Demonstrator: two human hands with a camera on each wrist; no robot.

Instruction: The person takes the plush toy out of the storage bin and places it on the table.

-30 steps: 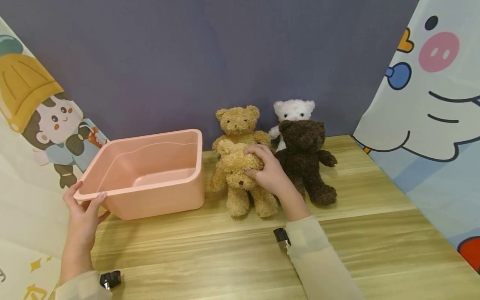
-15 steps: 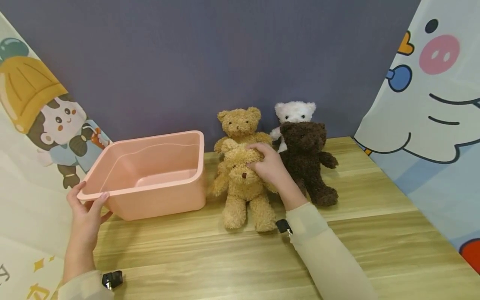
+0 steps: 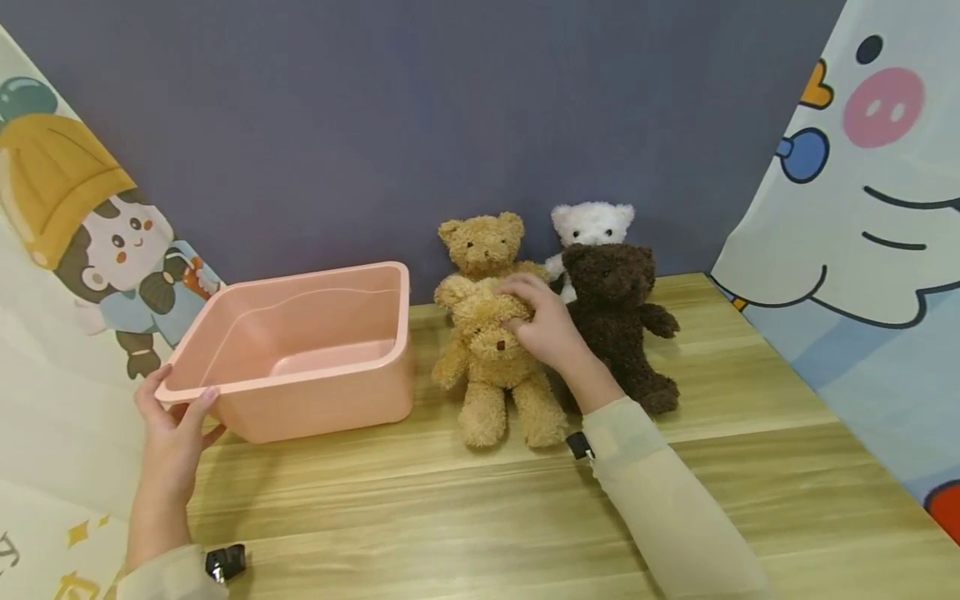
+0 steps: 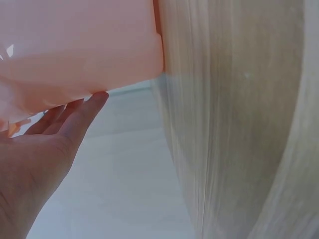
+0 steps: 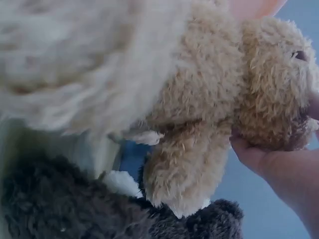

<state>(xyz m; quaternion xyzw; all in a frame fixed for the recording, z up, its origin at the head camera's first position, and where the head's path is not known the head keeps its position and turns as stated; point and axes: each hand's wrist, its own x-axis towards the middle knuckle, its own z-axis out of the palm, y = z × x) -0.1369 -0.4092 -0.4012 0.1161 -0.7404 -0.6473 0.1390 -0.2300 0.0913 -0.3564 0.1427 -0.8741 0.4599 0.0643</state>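
Observation:
In the head view, my right hand [image 3: 551,329] grips the head of the front tan teddy bear [image 3: 502,371], its thumb near the face. This bear stands upright, legs downward, in front of a second tan teddy bear [image 3: 483,242] and partly covers it. The right wrist view shows the front bear's fur [image 5: 199,74] up close, with the hand [image 5: 289,169] at its head. At the left, my left hand [image 3: 171,442] holds the near-left corner of a pink plastic bin [image 3: 315,408], fingers over and under the rim. The left wrist view has that hand [image 4: 45,154] against the bin's wall [image 4: 99,55].
Right of the tan bears sits a dark brown teddy bear [image 3: 615,325], with a white teddy bear [image 3: 592,225] behind it. All rest on a wood-grain table [image 3: 450,517]. A grey-blue panel [image 3: 480,108] rises behind, and printed cartoon sheets flank both sides.
The front tan bear has first come forward, then shifted slightly right and back, with my right hand on its head. My left hand and the bin stay nearly still.

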